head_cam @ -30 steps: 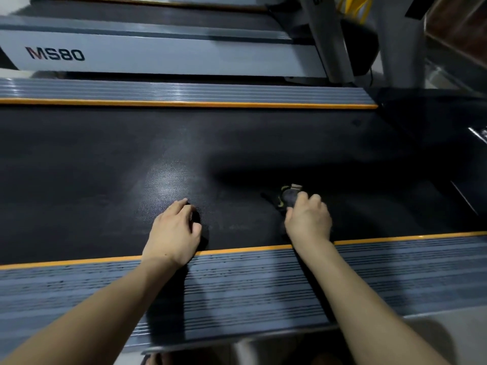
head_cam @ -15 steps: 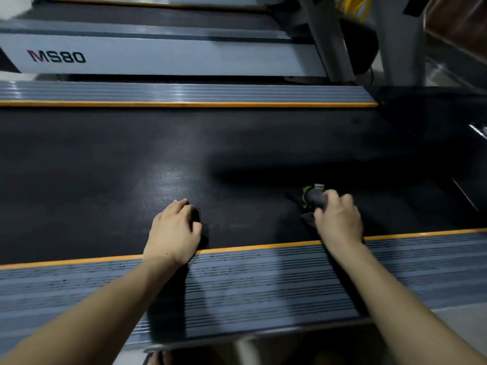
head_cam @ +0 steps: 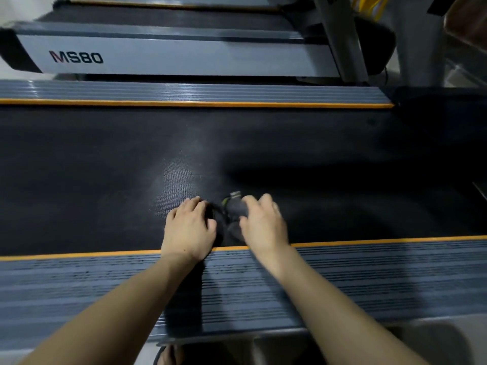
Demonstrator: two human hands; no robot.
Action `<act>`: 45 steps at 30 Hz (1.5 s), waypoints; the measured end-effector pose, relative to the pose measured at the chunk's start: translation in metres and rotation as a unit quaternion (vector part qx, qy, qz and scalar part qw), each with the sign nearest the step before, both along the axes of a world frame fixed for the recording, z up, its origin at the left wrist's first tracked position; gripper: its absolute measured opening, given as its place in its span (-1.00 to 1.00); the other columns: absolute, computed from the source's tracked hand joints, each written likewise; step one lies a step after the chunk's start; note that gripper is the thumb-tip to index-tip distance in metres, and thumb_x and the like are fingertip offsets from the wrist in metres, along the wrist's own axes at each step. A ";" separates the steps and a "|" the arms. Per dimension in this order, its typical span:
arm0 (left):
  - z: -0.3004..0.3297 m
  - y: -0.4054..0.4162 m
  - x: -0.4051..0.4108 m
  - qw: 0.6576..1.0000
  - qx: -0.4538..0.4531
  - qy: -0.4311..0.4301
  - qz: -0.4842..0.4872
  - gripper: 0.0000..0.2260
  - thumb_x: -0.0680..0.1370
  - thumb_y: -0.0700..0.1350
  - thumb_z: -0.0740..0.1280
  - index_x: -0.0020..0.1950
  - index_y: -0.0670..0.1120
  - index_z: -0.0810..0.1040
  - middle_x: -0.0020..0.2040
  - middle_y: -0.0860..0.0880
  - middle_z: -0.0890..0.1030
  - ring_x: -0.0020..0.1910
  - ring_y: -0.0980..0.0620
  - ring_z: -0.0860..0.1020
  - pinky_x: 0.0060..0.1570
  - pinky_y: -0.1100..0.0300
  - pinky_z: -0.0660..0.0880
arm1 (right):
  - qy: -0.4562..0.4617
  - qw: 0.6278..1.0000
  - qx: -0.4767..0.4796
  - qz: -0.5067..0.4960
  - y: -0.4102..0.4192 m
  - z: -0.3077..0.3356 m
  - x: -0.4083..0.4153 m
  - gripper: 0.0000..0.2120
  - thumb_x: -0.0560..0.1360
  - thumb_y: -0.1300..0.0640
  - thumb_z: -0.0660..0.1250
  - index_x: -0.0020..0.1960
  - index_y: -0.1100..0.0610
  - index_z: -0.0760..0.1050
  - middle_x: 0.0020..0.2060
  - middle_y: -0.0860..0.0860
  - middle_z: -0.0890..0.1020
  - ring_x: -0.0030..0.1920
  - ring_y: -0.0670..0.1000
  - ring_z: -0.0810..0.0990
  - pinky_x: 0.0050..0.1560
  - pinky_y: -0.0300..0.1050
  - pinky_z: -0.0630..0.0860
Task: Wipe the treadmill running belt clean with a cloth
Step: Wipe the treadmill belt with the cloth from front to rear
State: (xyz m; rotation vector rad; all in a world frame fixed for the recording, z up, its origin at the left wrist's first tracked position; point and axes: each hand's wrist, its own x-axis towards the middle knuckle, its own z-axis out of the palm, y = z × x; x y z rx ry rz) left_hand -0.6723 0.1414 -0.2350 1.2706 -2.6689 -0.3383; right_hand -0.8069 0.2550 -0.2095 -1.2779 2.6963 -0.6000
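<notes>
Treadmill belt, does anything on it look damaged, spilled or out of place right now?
Nothing stands out. The running belt looks intact and dry, apart from a pale sheen of reflected light. The right hand holds the dark cloth; the left hand rests beside it.

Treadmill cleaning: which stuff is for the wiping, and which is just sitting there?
For the wiping:
cloth
belt
left hand
right hand

Just sitting there:
second treadmill marked MS80
side rail

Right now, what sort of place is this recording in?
Probably a gym or fitness room. The hands work on a treadmill running belt edged by ribbed side rails, and a second treadmill marked MS80 stands just beyond it.
</notes>
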 end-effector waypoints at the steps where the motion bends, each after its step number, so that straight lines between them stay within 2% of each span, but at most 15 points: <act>1: 0.000 0.000 0.000 1.000 0.001 -0.005 0.000 -0.56 0.52 0.04 0.10 0.32 -0.01 0.54 0.45 -0.01 0.48 0.48 -0.01 0.36 0.47 -0.03 0.26 | 0.010 1.000 0.000 -0.010 0.012 -0.001 -0.015 -0.70 0.47 0.03 0.34 0.19 -0.01 0.45 0.07 0.08 0.41 0.12 0.15 0.45 0.01 0.06 0.55; 6: 0.001 -0.001 0.000 1.000 0.006 -0.013 0.000 -0.58 0.56 0.05 0.10 0.35 -0.01 0.51 0.50 0.01 0.42 0.52 0.01 0.30 0.50 -0.02 0.21 | 0.057 0.992 -0.016 -0.110 0.057 -0.003 -0.066 -0.64 0.48 0.01 0.38 0.26 -0.02 0.44 0.01 0.09 0.44 0.07 0.19 0.48 -0.08 0.03 0.51; 10: 0.000 -0.001 0.000 1.000 0.003 -0.003 -0.001 -0.60 0.53 0.06 0.08 0.26 0.00 0.54 0.45 0.03 0.46 0.49 0.02 0.33 0.48 -0.01 0.23 | 0.066 0.992 -0.045 -0.094 0.048 -0.008 -0.046 -0.65 0.47 0.04 0.42 0.24 -0.02 0.49 -0.01 0.08 0.43 0.01 0.16 0.46 -0.09 -0.02 0.47; 14: -0.002 -0.001 -0.001 1.000 -0.006 -0.002 -0.002 -0.64 0.55 0.03 0.16 0.27 -0.01 0.55 0.50 0.01 0.42 0.55 0.02 0.27 0.51 0.01 0.18 | 0.041 0.991 -0.089 -0.094 0.036 -0.010 -0.047 -0.65 0.45 0.06 0.47 0.21 0.03 0.56 -0.04 0.10 0.47 0.02 0.18 0.48 -0.01 0.00 0.49; 17: -0.001 0.001 -0.001 1.000 -0.017 0.001 0.001 -0.66 0.54 0.02 0.18 0.25 0.00 0.56 0.49 0.02 0.43 0.54 0.03 0.28 0.51 0.03 0.17 | 0.040 0.993 -0.088 -0.065 0.032 -0.012 -0.045 -0.62 0.47 0.01 0.46 0.28 -0.01 0.55 0.00 0.06 0.49 0.09 0.13 0.45 0.07 0.00 0.50; 22: 0.001 0.002 -0.002 1.000 -0.027 0.006 0.012 -0.62 0.51 0.06 0.12 0.23 0.04 0.58 0.46 0.06 0.46 0.48 0.10 0.32 0.48 0.07 0.17 | 0.049 0.994 -0.095 -0.033 0.022 -0.012 -0.037 -0.60 0.48 -0.03 0.44 0.30 -0.03 0.53 0.01 0.06 0.51 0.08 0.13 0.46 0.14 -0.01 0.46; 28: 0.004 0.002 0.001 0.999 -0.033 0.032 0.015 -0.70 0.55 0.01 0.21 0.23 0.02 0.57 0.43 0.04 0.48 0.46 0.09 0.34 0.47 0.06 0.20 | 0.019 0.996 -0.088 -0.026 0.014 -0.007 -0.030 -0.58 0.52 -0.05 0.39 0.36 -0.05 0.48 0.08 0.04 0.50 0.15 0.10 0.42 0.17 -0.04 0.43; 31: 0.007 0.004 0.003 0.997 -0.033 0.062 0.018 -0.70 0.55 -0.03 0.23 0.25 -0.01 0.57 0.43 0.01 0.48 0.47 0.06 0.33 0.44 0.06 0.22 | -0.003 0.993 -0.115 -0.018 0.002 -0.007 -0.015 -0.53 0.51 -0.05 0.41 0.39 -0.01 0.46 0.08 0.03 0.53 0.16 0.09 0.43 0.20 -0.06 0.40; 37: 0.008 -0.010 0.015 0.991 0.031 0.118 0.058 -0.65 0.55 -0.07 0.26 0.32 -0.03 0.55 0.45 -0.02 0.44 0.48 -0.01 0.33 0.43 0.00 0.29 | 0.008 0.978 -0.198 -0.067 -0.026 -0.018 0.003 -0.59 0.41 0.07 0.53 0.24 0.07 0.59 -0.05 0.07 0.58 0.04 0.12 0.48 0.10 0.01 0.49; 41: 0.018 -0.040 0.041 0.997 -0.023 0.073 0.013 -0.65 0.55 -0.03 0.24 0.33 0.01 0.52 0.40 0.03 0.46 0.46 0.02 0.33 0.40 0.04 0.26 | -0.021 0.977 -0.202 -0.068 -0.062 -0.009 0.012 -0.60 0.43 0.05 0.51 0.25 0.09 0.59 -0.03 0.11 0.58 0.07 0.16 0.50 0.11 -0.02 0.45; 45: 0.027 -0.074 0.064 0.999 -0.027 0.036 0.016 -0.63 0.56 -0.02 0.22 0.36 0.01 0.50 0.36 0.03 0.48 0.41 -0.01 0.37 0.36 0.03 0.29 | -0.042 0.977 -0.200 -0.054 -0.099 0.001 0.034 -0.60 0.45 0.00 0.49 0.25 0.06 0.58 -0.01 0.10 0.58 0.09 0.15 0.51 0.15 -0.01 0.47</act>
